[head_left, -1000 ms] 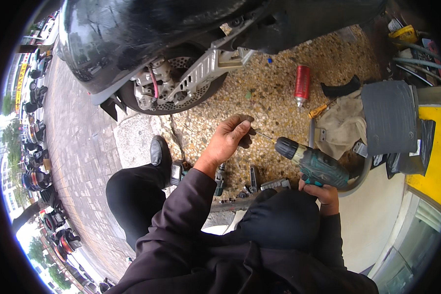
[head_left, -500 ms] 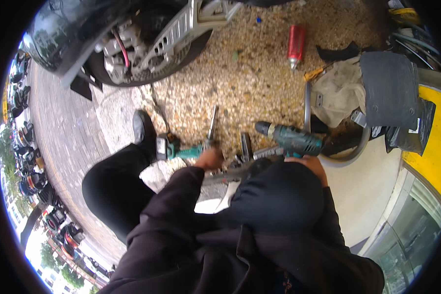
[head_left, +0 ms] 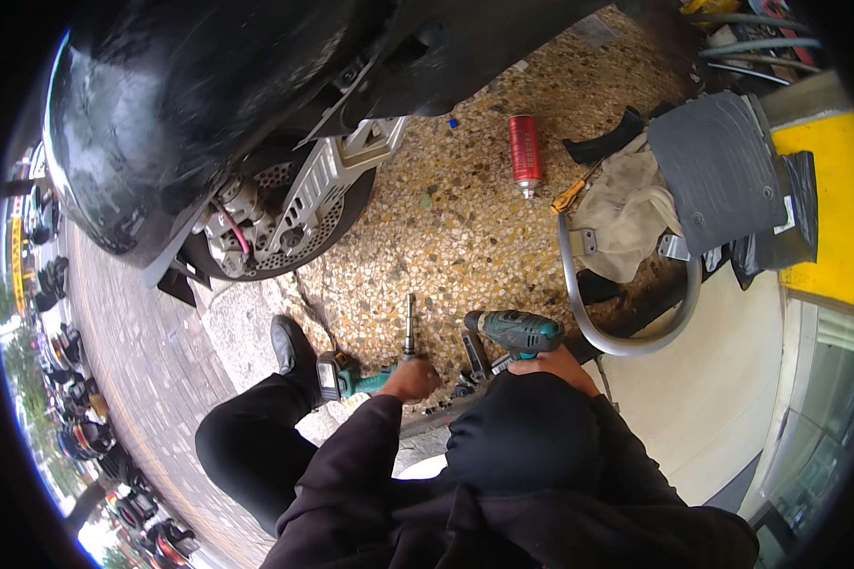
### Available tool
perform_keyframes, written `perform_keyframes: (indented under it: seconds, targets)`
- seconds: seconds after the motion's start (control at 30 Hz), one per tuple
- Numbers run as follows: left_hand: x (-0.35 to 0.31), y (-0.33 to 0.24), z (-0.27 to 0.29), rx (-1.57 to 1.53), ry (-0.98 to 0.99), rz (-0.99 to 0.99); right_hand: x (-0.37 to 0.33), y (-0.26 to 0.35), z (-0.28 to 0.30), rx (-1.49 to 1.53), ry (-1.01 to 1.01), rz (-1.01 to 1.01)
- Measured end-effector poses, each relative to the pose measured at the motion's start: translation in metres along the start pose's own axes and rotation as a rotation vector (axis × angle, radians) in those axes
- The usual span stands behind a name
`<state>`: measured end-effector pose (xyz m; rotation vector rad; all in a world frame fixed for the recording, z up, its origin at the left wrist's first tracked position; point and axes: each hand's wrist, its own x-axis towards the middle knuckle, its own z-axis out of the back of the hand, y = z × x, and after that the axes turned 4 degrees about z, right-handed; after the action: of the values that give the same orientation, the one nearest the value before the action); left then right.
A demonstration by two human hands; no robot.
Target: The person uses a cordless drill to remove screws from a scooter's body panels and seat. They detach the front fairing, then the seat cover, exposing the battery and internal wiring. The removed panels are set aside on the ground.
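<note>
My left hand (head_left: 412,381) is closed around the head end of a green impact driver (head_left: 370,381). The driver's battery lies toward my boot, and its long metal socket bit (head_left: 410,322) points away from me. By my right knee, my right hand (head_left: 552,363) grips the handle of a dark green cordless drill (head_left: 517,330), whose chuck faces left. Between the two tools lie a dark metal-and-black piece (head_left: 475,356) and several small dark parts (head_left: 463,386), partly hidden by my knee.
A motorcycle (head_left: 218,123) stands ahead at left. On the pebbled floor are a red spray can (head_left: 524,150), an orange-handled screwdriver (head_left: 569,196), a beige cloth (head_left: 626,213), a curved grey metal bar (head_left: 626,347) and a dark grey mat (head_left: 719,171). My left boot (head_left: 292,349) rests near the driver.
The view has tilted upward and shifted right, so more of the motorcycle shows and the floor things sit lower. Both hands keep their holds on the two tools.
</note>
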<state>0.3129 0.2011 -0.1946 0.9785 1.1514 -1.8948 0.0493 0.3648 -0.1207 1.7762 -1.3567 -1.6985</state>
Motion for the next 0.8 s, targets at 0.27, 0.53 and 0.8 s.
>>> perform_keyframes:
  seconds: [0.27, 0.53, 0.8]
  targets:
    - [-0.016, -0.11, 0.22, -1.074, -0.684, -0.435, 0.001, -0.015, -0.001, -0.152, -0.024, 0.103]
    - [0.025, -0.164, 0.293, -1.549, -0.645, -0.514, 0.012, -0.055, -0.007, -0.186, -0.044, 0.319]
    - [0.036, -0.158, 0.288, -1.525, -0.755, -0.501, 0.008, -0.072, -0.008, -0.118, -0.022, 0.347]
